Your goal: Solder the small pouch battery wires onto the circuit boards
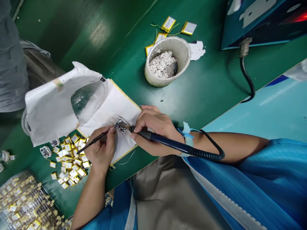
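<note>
My right hand is closed around a dark blue soldering iron, its tip resting on a small silver battery cell. My left hand pinches black tweezers whose tips meet the same cell. The cell lies on a white pad edged in yellow tape. A light blue strap circles my right wrist, and a black coiled cord runs from it.
A white pot of silvery scraps stands behind the pad, with flat yellow-taped cells beyond it. A taped white hood sits at left. Several small cells are piled near my left hand. A blue box with a black cable is at right.
</note>
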The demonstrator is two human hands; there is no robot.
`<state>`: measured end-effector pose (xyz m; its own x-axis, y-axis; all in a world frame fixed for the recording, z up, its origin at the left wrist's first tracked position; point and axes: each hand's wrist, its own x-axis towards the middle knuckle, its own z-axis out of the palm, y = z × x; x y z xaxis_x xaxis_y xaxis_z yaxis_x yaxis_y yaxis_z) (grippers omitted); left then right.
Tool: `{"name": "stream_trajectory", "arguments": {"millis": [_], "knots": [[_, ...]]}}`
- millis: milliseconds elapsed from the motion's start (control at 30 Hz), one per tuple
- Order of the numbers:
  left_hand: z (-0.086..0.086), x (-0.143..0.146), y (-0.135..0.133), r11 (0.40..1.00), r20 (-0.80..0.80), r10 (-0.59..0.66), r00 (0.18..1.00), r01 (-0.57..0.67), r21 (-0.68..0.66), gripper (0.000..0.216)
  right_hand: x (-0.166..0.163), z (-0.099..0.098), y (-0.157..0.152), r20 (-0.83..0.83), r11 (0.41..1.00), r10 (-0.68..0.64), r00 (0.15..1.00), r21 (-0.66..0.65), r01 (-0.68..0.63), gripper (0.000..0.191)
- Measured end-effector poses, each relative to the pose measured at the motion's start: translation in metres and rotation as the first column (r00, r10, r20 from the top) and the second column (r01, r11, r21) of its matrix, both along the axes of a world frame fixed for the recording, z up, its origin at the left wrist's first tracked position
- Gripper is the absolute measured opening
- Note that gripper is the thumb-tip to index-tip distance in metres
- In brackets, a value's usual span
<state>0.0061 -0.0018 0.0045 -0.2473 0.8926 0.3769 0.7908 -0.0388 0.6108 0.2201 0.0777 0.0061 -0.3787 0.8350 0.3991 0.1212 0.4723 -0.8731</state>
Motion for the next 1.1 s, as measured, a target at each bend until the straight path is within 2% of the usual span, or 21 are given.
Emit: {"name": "stream_trajectory", "arguments": {"millis": [200,400,533,667,833,1100], "knots": [[-0.004,-0.001,-0.002,1.000,0.002,0.014,1.000,-0.014,0.023,0.009,0.000,0.000,-0.001,0.031,1.000,0.009,0.999,0.008,-0.009,0.017],[-0.008,-0.002,-0.003,0.999,0.003,0.024,1.000,-0.024,0.048,0.011,0.000,0.000,0.000,-0.030,1.000,-0.019,0.999,-0.008,0.019,0.019],[-0.008,-0.004,0.000,0.997,0.056,-0.057,0.997,0.053,0.060,0.013,0.000,0.000,0.001,-0.060,1.000,-0.022,0.998,0.003,0.022,0.020],[-0.010,-0.006,0.002,0.992,0.007,-0.116,0.993,0.116,0.046,0.012,0.000,0.000,0.001,-0.058,1.000,-0.024,0.998,-0.004,0.024,0.019],[-0.011,-0.006,0.002,0.995,0.024,-0.086,0.996,0.084,0.061,0.009,0.000,0.000,0.001,-0.047,1.000,-0.015,0.999,0.003,0.015,0.018],[-0.009,-0.004,0.000,0.998,-0.033,-0.032,0.999,0.034,0.060,0.010,0.001,0.000,-0.001,-0.019,1.000,-0.001,1.000,0.000,0.001,0.016]]}}
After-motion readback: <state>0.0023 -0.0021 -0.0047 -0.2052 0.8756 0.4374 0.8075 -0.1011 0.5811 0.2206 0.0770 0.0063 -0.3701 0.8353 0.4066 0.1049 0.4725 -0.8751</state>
